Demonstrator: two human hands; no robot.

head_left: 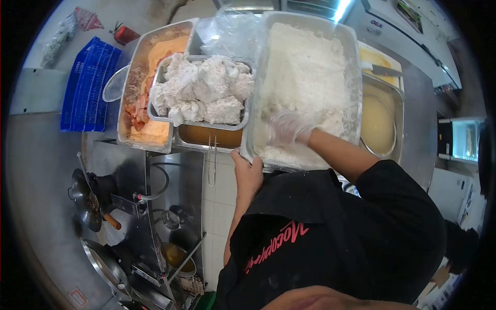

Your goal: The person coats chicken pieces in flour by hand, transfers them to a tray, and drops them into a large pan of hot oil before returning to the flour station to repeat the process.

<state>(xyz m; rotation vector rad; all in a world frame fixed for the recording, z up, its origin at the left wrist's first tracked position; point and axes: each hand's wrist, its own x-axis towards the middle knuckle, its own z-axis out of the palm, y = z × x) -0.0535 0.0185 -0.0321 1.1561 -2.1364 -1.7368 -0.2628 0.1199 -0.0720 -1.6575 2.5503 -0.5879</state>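
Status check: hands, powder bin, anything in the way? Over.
Left hand at bin's near-left corner. Gloved right hand, blurred, at the white powder. Heaped tray close left; nothing seen blocking the right hand.

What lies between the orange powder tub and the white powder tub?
Head view: a heaped tray, a plastic bag and a pan with brown contents.

Tub of powder (pixel 354 88) on metal table (pixel 419 116)

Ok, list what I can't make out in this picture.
Head view:
Right hand: motion blur hides whether it grips anything.
Tub: powder hides its floor.
Tray: heaped clumps hide its floor.
Brown liquid: partly covered by the tray.
Red sign: print too small to read.
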